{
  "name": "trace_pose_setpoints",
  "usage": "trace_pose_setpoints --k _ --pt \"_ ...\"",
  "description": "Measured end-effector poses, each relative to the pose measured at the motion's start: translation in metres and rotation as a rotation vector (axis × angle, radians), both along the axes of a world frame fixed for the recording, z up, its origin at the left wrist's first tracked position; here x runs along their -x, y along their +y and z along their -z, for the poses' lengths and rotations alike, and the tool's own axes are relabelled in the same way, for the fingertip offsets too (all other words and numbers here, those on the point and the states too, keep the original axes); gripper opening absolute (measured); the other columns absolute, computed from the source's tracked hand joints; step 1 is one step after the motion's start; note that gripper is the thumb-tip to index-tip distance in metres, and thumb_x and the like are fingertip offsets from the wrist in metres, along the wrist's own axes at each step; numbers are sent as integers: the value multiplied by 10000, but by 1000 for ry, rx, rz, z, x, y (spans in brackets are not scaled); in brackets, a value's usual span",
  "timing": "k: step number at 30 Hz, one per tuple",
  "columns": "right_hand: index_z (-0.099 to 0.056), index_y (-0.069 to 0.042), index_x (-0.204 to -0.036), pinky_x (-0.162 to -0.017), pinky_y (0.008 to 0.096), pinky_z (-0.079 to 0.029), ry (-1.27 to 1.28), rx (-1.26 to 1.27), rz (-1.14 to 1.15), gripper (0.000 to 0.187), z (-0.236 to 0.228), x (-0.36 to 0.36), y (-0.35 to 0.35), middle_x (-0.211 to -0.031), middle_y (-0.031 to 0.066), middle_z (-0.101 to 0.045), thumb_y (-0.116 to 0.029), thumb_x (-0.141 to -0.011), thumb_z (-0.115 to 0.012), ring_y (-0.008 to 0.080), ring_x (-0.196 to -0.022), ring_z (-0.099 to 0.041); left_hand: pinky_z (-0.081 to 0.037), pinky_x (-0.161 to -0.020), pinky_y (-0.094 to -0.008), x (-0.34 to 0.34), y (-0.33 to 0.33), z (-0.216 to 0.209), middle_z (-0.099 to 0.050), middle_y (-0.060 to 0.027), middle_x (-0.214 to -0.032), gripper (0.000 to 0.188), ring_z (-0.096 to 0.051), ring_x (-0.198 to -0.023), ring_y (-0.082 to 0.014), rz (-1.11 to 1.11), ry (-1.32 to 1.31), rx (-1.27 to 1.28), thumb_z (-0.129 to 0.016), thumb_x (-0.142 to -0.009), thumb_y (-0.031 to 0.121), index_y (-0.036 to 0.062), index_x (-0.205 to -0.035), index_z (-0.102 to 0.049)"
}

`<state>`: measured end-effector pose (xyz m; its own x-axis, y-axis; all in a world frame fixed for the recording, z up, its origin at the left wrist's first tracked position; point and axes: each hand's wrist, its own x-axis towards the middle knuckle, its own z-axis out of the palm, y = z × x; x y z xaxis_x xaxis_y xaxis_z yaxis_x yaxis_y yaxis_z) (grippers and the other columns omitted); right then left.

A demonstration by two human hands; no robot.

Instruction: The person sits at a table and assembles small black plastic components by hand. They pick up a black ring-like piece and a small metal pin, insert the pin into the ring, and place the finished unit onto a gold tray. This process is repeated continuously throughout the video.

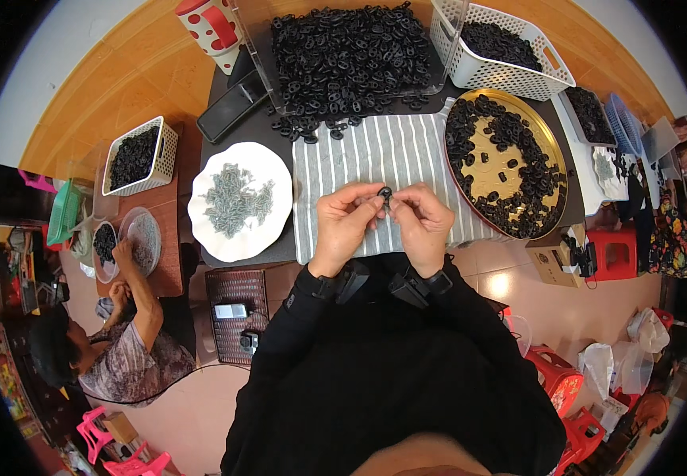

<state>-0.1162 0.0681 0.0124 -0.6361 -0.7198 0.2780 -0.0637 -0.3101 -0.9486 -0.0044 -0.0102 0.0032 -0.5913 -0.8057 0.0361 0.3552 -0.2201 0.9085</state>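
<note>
Fingers of the left hand (pixel 342 222) and the right hand (pixel 421 220) meet at the centre of the frame, pinched closed from both sides on one small black part (pixel 384 193); thumbs and forefingers are drawn tight together, the remaining fingers curled. Both wrists carry dark straps above black sleeves.

The held part sits above the lower edge of a grey-and-white striped cloth (pixel 375 159) spread on the dark desk (pixel 264 127). Just left of the cloth lies a white scalloped plate (pixel 204 230) bearing a heap of small grey metal pieces (pixel 236 200). Above the cloth, at the upper centre, a clear tray holds a large pile of black parts (pixel 347 51), some spilling onto the cloth's upper edge. To the right, a round gold tray (pixel 482 163) with a dark red rim carries more black parts, ringed mostly about its edge. At the upper right, a white perforated basket (pixel 518 75) also contains black parts. At the upper left stands a white cup with red spots (pixel 208 28).

At the left of the frame, another person (pixel 113 349) sits at a separate low table, hands near two round dishes (pixel 125 238), with a second white basket (pixel 137 159) of black parts beyond.
</note>
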Motion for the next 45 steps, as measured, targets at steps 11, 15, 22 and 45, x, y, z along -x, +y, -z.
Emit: trace_pose_setpoints --k 11,15,22,45 --pt "-637 27 -866 -618 217 -442 42 4 15 113 4 2 1 -802 43 -605 128 -831 -601 79 -711 -577 -485 -553 -202 1 0 -3 -698 -64 -843 180 -630 -691 -83 0 17 1 -643 -898 -47 -26 -1059 -721" --pt "-636 29 -873 -622 220 -451 12 27 19 121 1 -1 -1 -805 46 -605 136 -834 -595 86 -715 -588 -482 -556 -207 1 -1 -2 -699 -72 -864 190 -633 -699 -93 10 29 11 -640 -898 -51 -24 -1070 -718" --pt "-640 33 -881 -624 220 -459 6 22 27 116 6 -1 -1 -811 47 -603 133 -844 -596 89 -716 -593 -484 -586 -214 1 1 2 -689 -70 -883 229 -635 -719 -102 2 -15 77 -636 -899 -67 -10 -1110 -706" --pt "-678 33 -990 -640 205 -477 -206 -33 -184 116 -5 12 3 -829 16 -667 65 -893 -623 50 -716 -583 -496 -614 -272 8 15 -13 -608 -105 -841 279 -618 -690 -161 -252 -347 667 -672 -810 -62 -41 -1088 -649"
